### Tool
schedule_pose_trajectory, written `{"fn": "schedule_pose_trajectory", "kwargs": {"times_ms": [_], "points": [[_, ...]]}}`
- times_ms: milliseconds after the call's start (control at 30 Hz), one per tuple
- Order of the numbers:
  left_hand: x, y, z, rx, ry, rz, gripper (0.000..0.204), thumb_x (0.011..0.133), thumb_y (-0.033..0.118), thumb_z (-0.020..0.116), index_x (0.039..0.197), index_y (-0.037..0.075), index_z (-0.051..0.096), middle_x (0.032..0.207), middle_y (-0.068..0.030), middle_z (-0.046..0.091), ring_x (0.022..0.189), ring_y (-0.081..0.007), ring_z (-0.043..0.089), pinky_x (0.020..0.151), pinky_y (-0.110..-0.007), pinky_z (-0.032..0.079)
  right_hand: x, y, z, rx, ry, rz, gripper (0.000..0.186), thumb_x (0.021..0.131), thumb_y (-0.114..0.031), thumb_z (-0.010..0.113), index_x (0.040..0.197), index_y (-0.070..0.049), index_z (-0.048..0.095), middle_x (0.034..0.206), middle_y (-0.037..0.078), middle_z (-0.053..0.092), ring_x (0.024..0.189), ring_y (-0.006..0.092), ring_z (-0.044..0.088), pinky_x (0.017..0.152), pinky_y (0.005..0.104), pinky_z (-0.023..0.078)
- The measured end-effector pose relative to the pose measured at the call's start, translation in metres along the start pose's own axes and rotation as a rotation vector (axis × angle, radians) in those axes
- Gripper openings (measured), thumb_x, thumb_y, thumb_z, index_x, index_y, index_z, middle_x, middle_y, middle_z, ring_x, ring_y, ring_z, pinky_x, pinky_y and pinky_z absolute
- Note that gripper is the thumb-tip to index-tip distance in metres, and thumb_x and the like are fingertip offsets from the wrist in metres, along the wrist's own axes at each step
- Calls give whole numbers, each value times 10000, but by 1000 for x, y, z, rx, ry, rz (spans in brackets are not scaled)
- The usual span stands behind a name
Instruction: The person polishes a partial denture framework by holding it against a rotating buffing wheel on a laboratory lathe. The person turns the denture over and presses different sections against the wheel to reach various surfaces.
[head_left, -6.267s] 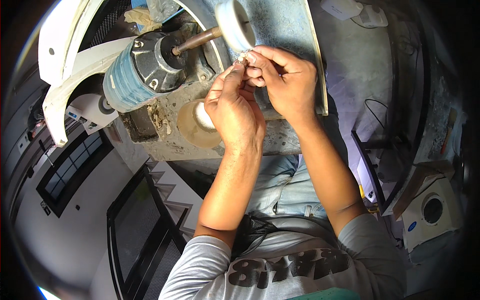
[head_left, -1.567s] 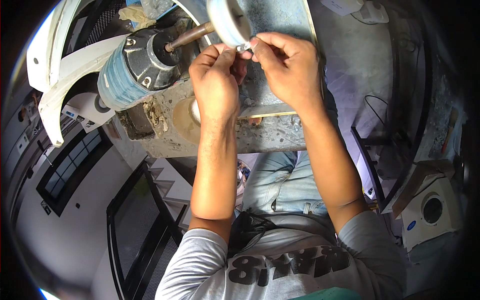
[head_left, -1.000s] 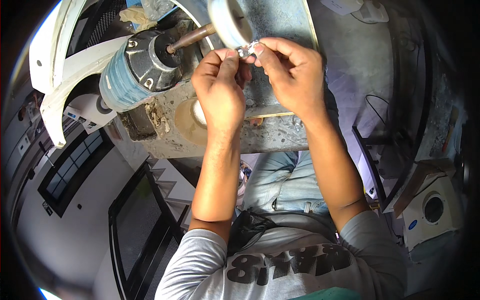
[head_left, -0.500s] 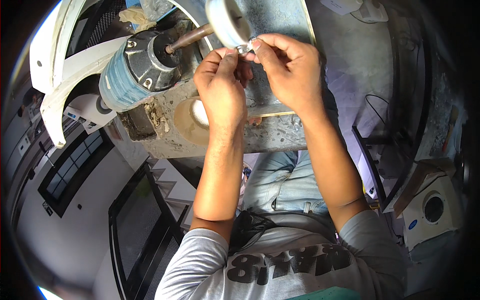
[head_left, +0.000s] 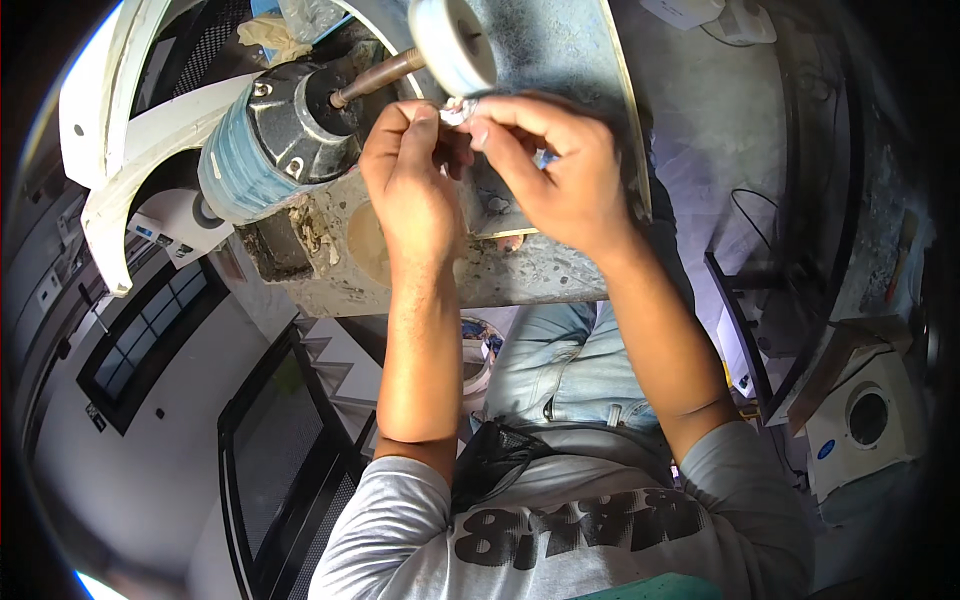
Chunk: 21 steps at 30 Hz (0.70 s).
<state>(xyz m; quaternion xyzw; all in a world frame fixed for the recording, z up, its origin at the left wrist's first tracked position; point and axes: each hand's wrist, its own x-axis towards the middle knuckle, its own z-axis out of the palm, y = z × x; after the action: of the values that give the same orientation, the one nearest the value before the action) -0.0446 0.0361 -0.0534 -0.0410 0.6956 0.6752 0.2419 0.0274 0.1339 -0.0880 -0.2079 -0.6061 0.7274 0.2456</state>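
Observation:
A small shiny silver-coloured metal piece (head_left: 458, 111) is pinched between the fingertips of both hands; its exact kind is hard to make out. My left hand (head_left: 412, 185) grips its left end with thumb and forefinger. From the other side my right hand (head_left: 560, 165) holds it the same way, fingers closed. Just above the piece is a white polishing wheel (head_left: 453, 48) on a long brown spindle (head_left: 382, 77). That spindle comes out of a motor (head_left: 270, 145) with a black end and blue wrapping. A narrow gap separates the piece from the wheel's lower edge.
The motor stands on a worn, stained bench (head_left: 540, 270). A curved white hood (head_left: 110, 215) rises at the left. Behind the wheel lies a grey-blue tray (head_left: 560, 50) with a pale rim. Part of a round tan disc (head_left: 368, 245) shows beside my left wrist.
Both hands have shifted left and slightly down with the metal piece, away from the wheel's lower edge. The piece has turned between the fingers.

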Motion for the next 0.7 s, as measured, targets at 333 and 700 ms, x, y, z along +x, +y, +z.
{"fn": "schedule_pose_trajectory", "kwargs": {"times_ms": [333, 700], "points": [[-16, 2, -19, 452, -212, 303, 141, 960, 109, 473, 904, -1, 542, 782, -35, 568, 667, -76, 484, 593, -209, 394, 1, -16, -21, -204, -211, -168, 128, 772, -26, 662, 887, 28, 655, 730, 89, 634, 581, 142, 611, 501, 255, 464], [-14, -9, -4, -56, -166, 73, 136, 951, 90, 489, 901, -29, 528, 729, -71, 569, 596, -121, 523, 530, -247, 430, 0, -15, -18, -295, -104, -236, 90, 777, 31, 619, 864, 42, 640, 698, 104, 631, 581, 169, 644, 501, 257, 487]]}}
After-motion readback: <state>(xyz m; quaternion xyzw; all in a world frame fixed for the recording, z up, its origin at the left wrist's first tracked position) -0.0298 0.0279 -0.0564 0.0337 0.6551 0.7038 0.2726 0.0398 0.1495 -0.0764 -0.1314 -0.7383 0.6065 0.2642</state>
